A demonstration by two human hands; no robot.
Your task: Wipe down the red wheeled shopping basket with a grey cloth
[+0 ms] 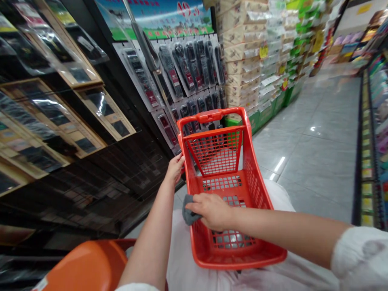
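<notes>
A red plastic shopping cart with lattice walls stands right in front of me, its handle at the far end. My right hand reaches across the basket and presses a bunched grey cloth on the left rim. Further up that same side, my left hand is closed at the cart's outer edge, below the handle. Its fingertips are partly hidden by the frame. The basket holds no goods.
Packaged belts hang on a rack ahead. Boxed goods fill a dark shelf at left. Stacked cartons line the aisle floor. An orange rounded object sits at lower left; another shelf borders the right.
</notes>
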